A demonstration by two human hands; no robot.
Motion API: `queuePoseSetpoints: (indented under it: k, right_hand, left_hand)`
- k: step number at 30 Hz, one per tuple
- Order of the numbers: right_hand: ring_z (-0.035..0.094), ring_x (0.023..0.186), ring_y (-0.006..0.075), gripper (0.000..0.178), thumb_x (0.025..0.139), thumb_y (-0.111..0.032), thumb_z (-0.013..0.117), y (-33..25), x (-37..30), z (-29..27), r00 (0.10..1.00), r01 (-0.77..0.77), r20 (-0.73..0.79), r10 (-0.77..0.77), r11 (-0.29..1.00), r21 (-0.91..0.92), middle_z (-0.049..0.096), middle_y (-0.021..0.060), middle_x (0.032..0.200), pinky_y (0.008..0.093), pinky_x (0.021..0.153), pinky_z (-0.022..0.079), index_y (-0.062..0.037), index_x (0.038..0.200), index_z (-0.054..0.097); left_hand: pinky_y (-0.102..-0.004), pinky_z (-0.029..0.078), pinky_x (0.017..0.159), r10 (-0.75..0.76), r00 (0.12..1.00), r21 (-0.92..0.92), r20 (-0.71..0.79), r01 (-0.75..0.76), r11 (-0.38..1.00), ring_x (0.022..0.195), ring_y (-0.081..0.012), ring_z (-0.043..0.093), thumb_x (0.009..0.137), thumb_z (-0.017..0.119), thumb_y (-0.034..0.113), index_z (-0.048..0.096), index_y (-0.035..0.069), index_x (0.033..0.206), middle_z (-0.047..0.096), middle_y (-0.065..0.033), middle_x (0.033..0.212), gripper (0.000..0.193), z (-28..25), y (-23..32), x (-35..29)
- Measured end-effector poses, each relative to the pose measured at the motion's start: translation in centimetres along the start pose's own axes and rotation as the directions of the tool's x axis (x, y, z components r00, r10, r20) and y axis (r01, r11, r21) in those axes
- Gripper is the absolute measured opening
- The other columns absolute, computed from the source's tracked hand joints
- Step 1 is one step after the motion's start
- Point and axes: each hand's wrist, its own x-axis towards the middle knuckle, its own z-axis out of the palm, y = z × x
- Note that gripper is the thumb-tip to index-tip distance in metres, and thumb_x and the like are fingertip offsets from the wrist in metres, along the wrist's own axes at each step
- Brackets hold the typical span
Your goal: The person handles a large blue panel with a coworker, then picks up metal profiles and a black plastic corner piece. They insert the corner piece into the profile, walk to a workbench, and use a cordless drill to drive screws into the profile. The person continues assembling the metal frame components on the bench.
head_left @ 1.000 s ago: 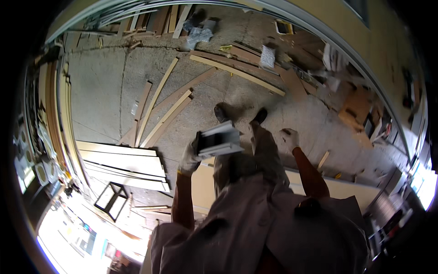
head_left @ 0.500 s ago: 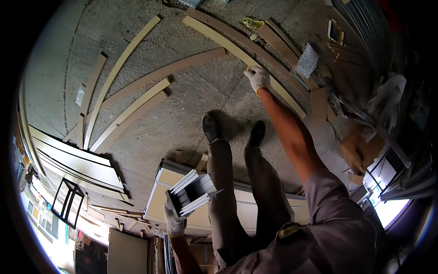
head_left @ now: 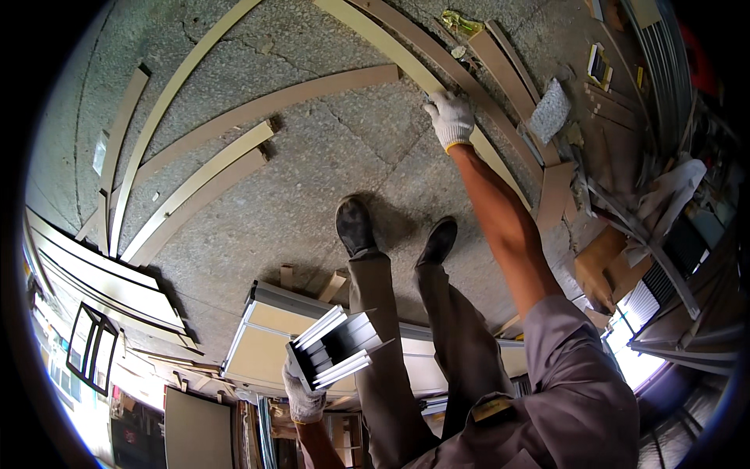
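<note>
Both hands wear white knitted gloves with yellow cuffs. My left hand [head_left: 303,399], low beside my leg, grips a bundle of short metal profiles [head_left: 342,348], grey and dark inside with white edges, their ends fanned outward. My right arm stretches forward, and my right hand [head_left: 451,119] is over a long cream strip [head_left: 383,43] at the middle right. Its fingers curl downward and their tips are hidden, so whether they touch the strip or pinch something small cannot be made out. A brown strip [head_left: 422,51] runs just beyond the cream one.
More cream and brown strips [head_left: 211,184] fan out at left. White panels [head_left: 101,273] lie at the left edge; a cream panel [head_left: 269,324] lies behind my legs. Bubble wrap [head_left: 551,109], a cardboard box [head_left: 613,270] and metal lengths [head_left: 664,70] crowd the right side.
The whole view has shifted a little. My right hand has turned and moved slightly to the right over the cream strip. My left hand still holds the profiles in nearly the same place.
</note>
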Motion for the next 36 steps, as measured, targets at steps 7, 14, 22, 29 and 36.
queuePoseSetpoints:
  k: [7, 14, 22, 29, 36]
  right_hand:
    - [0.067, 0.090, 0.0321, 0.033, 0.091, -0.033, 0.074, 0.6, -2.4, 0.3, 0.963, 0.178, -0.215, -0.161, 0.982, 0.065, 0.066, 0.0055, 0.106, 0.0479, 0.075, 0.055, -0.0249, 0.122, 0.068]
    - [0.066, 0.096, 0.0340, 0.040, 0.089, -0.038, 0.077, 0.1, -3.6, 2.8, 0.944, 0.187, -0.307, -0.124, 0.965, 0.183, 0.066, 0.0075, 0.109, 0.0482, 0.075, 0.054, -0.0236, 0.125, 0.066]
    - [0.068, 0.096, 0.0404, 0.041, 0.091, -0.038, 0.076, -1.1, -2.8, 3.0, 0.956, -0.107, -0.249, 0.157, 0.973, 0.204, 0.067, 0.0152, 0.116, 0.0512, 0.079, 0.056, -0.0239, 0.128, 0.065]
    - [0.067, 0.095, 0.0364, 0.050, 0.092, -0.038, 0.074, -0.6, -4.4, 2.7, 0.972, 0.015, -0.235, 0.000, 0.998, 0.062, 0.067, 0.0124, 0.116, 0.0499, 0.080, 0.055, -0.0275, 0.139, 0.061]
    - [0.066, 0.094, 0.0401, 0.038, 0.091, -0.035, 0.077, -1.5, -3.9, 3.1, 0.969, -0.040, -0.221, 0.114, 0.949, 0.314, 0.066, 0.0141, 0.110, 0.0513, 0.079, 0.055, -0.0227, 0.125, 0.065]
  left_hand:
    - [-0.0291, 0.061, 0.081, -0.035, 0.999, -0.073, -0.030, 0.033, 0.997, 0.097, -0.0128, 0.069, 0.083, 0.089, 0.023, 0.061, 0.007, 0.127, 0.070, -0.0021, 0.112, 0.054, 0.6, -0.5, 0.7]
    - [-0.0281, 0.058, 0.077, -0.075, 0.997, 0.054, -0.015, 0.076, 0.996, 0.091, -0.0105, 0.067, 0.082, 0.087, 0.029, 0.063, 0.006, 0.122, 0.070, -0.0006, 0.104, 0.052, 1.3, 0.1, 1.6]
    - [-0.0267, 0.056, 0.077, -0.009, 1.000, 0.089, -0.023, 0.011, 0.996, 0.093, -0.0122, 0.067, 0.073, 0.095, 0.031, 0.062, 0.003, 0.123, 0.069, -0.0012, 0.107, 0.066, 1.2, -0.6, 2.2]
    - [-0.0272, 0.057, 0.079, -0.012, 1.000, 0.108, -0.007, 0.013, 0.994, 0.094, -0.0124, 0.068, 0.072, 0.095, 0.030, 0.062, 0.003, 0.126, 0.070, -0.0013, 0.109, 0.069, 0.3, -1.6, 2.9]
    - [-0.0285, 0.058, 0.079, -0.028, 1.000, 0.102, -0.011, 0.029, 0.994, 0.095, -0.0127, 0.069, 0.075, 0.093, 0.027, 0.062, 0.003, 0.126, 0.070, -0.0019, 0.110, 0.064, 0.3, -2.2, 3.3]
